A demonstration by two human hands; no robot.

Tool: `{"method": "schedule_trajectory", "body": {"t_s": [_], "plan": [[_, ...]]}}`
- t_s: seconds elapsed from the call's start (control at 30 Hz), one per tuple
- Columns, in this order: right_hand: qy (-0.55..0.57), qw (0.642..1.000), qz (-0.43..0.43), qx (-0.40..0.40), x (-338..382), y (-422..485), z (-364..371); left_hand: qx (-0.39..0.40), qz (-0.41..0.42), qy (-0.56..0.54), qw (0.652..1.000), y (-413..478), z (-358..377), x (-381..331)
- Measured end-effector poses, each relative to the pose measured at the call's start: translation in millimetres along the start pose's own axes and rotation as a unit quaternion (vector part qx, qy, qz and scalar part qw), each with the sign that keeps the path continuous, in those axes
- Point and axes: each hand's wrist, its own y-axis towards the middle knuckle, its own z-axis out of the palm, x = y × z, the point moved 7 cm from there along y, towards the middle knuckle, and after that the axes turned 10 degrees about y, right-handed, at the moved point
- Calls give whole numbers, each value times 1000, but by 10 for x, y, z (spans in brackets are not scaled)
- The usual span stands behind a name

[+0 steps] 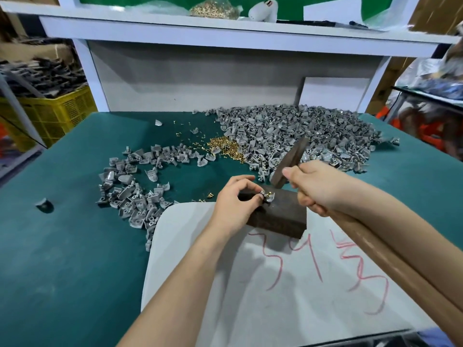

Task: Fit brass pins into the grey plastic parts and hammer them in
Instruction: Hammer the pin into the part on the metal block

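Note:
My left hand [234, 200] pinches a small grey plastic part [267, 197] on top of a dark metal block [278, 216]. A brass pin [270, 193] stands upright in the part. My right hand [315, 186] grips a hammer by its wooden handle [390, 261]. The dark hammer head [288, 169] hangs tilted just above and to the right of the pin, apart from it. A heap of loose brass pins [223, 146] lies on the green mat behind the block.
A large pile of grey parts [300, 136] fills the back right of the green table [62, 259]. A smaller scatter of grey parts [135, 191] lies left of the block. The block sits on a white sheet [275, 296] with red marks. A shelf [225, 33] overhangs the back.

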Motion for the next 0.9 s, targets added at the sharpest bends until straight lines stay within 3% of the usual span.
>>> {"method": "schedule_trajectory", "body": {"t_s": [0.33, 0.9], "plan": [[-75, 997, -13, -5, 131, -46, 18, 7, -11, -16, 1000, -19, -17, 16], [-32, 999, -8, -21, 127, -19, 28, 9, -3, -37, 999, -12, -27, 22]]}}
